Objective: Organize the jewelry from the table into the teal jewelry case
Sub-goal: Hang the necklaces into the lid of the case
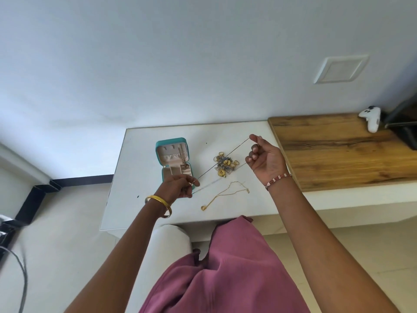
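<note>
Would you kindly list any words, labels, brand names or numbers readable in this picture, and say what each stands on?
None can be read: no text shows on the teal jewelry case, the white table, the wall plate or the white game controller.
If the controller carries button markings, they are too small to make out.

The person is wearing a gold bangle [160,205] on the left wrist, a beaded bracelet [278,180] on the right, and pink clothes [225,267].
</note>
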Motion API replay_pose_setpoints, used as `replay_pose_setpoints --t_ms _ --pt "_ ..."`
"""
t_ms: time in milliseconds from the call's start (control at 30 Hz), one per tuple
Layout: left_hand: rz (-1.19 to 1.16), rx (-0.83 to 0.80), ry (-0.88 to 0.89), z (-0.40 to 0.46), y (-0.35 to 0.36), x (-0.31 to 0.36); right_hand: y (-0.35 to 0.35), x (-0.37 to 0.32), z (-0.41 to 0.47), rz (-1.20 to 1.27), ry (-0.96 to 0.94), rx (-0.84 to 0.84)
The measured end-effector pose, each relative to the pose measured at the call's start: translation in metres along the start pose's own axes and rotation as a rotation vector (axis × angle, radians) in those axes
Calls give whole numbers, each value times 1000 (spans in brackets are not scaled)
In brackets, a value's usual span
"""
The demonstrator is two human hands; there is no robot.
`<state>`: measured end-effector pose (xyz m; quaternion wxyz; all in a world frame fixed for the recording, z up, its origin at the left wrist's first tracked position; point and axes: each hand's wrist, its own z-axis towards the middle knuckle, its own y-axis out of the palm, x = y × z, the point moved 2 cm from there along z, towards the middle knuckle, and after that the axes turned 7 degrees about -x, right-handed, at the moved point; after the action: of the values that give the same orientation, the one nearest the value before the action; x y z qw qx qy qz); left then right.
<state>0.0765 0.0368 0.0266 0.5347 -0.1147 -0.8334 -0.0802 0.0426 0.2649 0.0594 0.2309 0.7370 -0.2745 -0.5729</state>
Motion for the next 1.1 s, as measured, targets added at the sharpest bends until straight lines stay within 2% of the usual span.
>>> replay_pose_setpoints --t_ms 133,267,333,400,633,867,1100 --pt "71 -13 25 -12 4 11 22 -9 -16 -12 52 -149" --pt "171 -150 -12 -26 19 26 52 -17 -35 -115 50 -289" --pt "299 -215 -58 -35 30 30 66 -19 -43 -182 46 -341" --pt "327 -222 -52 -42 39 33 80 -20 -51 -259 37 -378" --pt "19 19 241 -61 48 46 102 -22 -74 -360 11 -403" --pt "154 140 345 -77 42 52 97 -23 -83 -116 -8 -294" --pt "230 145 324 -83 35 38 100 -22 -92 -7 -54 -315"
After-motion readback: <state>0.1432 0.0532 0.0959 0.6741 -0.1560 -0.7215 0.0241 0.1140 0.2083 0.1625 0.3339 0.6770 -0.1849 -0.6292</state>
